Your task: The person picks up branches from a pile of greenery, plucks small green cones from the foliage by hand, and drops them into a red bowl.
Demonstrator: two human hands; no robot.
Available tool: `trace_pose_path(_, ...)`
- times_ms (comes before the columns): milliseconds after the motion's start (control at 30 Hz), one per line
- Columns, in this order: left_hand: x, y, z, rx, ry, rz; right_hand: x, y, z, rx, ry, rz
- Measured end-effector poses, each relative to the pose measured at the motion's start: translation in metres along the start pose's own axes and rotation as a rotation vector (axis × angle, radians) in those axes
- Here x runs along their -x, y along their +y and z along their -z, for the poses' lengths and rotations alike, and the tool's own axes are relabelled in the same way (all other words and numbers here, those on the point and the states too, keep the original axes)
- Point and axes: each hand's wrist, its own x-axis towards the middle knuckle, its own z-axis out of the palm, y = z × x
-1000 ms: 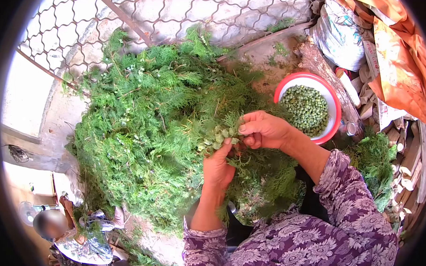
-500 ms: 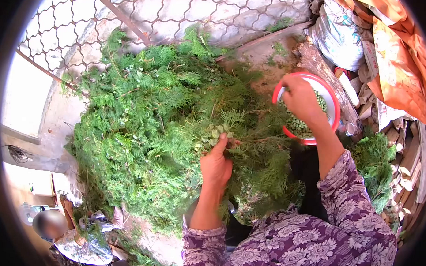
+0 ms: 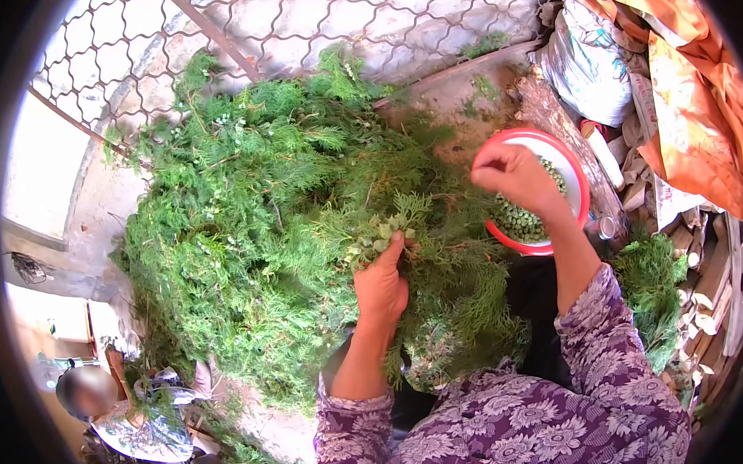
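Observation:
My left hand (image 3: 380, 288) is closed around a leafy evergreen sprig (image 3: 411, 207), with the thumb pressed beside a cluster of pale green cones (image 3: 377, 239). Above the left part of a red-rimmed white basin (image 3: 582, 190) is my right hand (image 3: 521, 180). Its fingers are curled, thumb and forefinger coming together; I cannot make out anything between them. Inside the basin lie many small green cones (image 3: 521, 221), partly covered by my right hand and forearm. A large heap of cut evergreen branches (image 3: 258, 187) spreads under and around my left hand.
Wire mesh (image 3: 313, 25) borders the far side. A log (image 3: 548, 107), a white sack (image 3: 590, 64), orange sheeting (image 3: 703, 121) and split wood (image 3: 734, 285) lie at the right. Another person (image 3: 128, 412) sits at lower left with greenery. More branches (image 3: 652, 283) lie right of my arm.
My right hand has shifted slightly left and down over the basin's rim, its fingers now pointing left. The left hand keeps hold of the sprig and has barely moved.

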Motion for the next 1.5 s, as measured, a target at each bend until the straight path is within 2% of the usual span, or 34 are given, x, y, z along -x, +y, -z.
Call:
trace_pose_path(33, -0.001, -0.001, 0.000, -0.006, -0.010, 0.012, 0.003, -0.007, -0.011, -0.079, -0.083, 0.031)
trace_pose_path(200, 0.000, -0.011, -0.006, -0.017, -0.014, -0.005, 0.009, -0.023, -0.055, 0.057, -0.289, 0.035)
trace_pose_path(433, -0.001, -0.013, -0.002, 0.022, -0.039, 0.007, 0.009, -0.023, -0.063, 0.114, -0.322, 0.020)
trace_pose_path(533, 0.000, -0.008, -0.005, 0.038, -0.021, 0.045, 0.008, -0.020, -0.064, -0.005, -0.329, 0.062)
trace_pose_path(600, 0.001, -0.004, -0.003, 0.034, -0.054, 0.067, 0.007, -0.020, -0.062, -0.286, -0.446, -0.154)
trace_pose_path(733, 0.004, 0.004, 0.000, 0.032, -0.136, 0.109, 0.006, -0.022, -0.061, -0.382, -0.501, -0.159)
trace_pose_path(800, 0.003, 0.007, 0.005, 0.046, -0.139, 0.130, 0.007, -0.020, -0.063, -0.657, -0.527, -0.237)
trace_pose_path(833, 0.003, 0.008, 0.007, 0.059, -0.143, 0.152, 0.007, -0.020, -0.063, -0.655, -0.532, -0.237)
trace_pose_path(900, 0.007, 0.013, -0.001, 0.065, -0.117, 0.134, 0.007, -0.019, -0.063, -0.841, -0.553, -0.308)
trace_pose_path(1000, 0.006, 0.014, 0.005, 0.050, -0.121, 0.126, 0.004, -0.026, -0.056, -0.871, -0.437, -0.317)
trace_pose_path(1133, 0.008, 0.015, 0.008, -0.065, -0.115, 0.076, -0.005, -0.014, -0.053, -0.889, -0.391, -0.315)
trace_pose_path(1200, 0.008, 0.014, 0.009, -0.129, -0.135, 0.096, -0.006, -0.017, -0.055, -0.698, -0.364, -0.368)
trace_pose_path(1233, 0.009, 0.014, 0.009, -0.194, -0.154, 0.114, -0.007, -0.012, -0.060, -0.699, -0.363, -0.368)
trace_pose_path(1300, 0.010, 0.013, 0.007, -0.215, -0.179, 0.102, -0.006, -0.009, -0.073, -0.531, -0.453, -0.185)
trace_pose_path(1367, 0.010, 0.012, 0.006, -0.237, -0.205, 0.091, -0.001, -0.014, -0.069, -0.495, -0.465, -0.237)
trace_pose_path(1433, 0.009, 0.012, 0.008, -0.236, -0.194, 0.114, -0.002, -0.018, -0.065, -0.458, -0.655, -0.324)
trace_pose_path(1500, 0.005, 0.007, 0.014, -0.233, -0.187, 0.100, -0.001, -0.018, -0.063, -0.425, -0.673, -0.274)
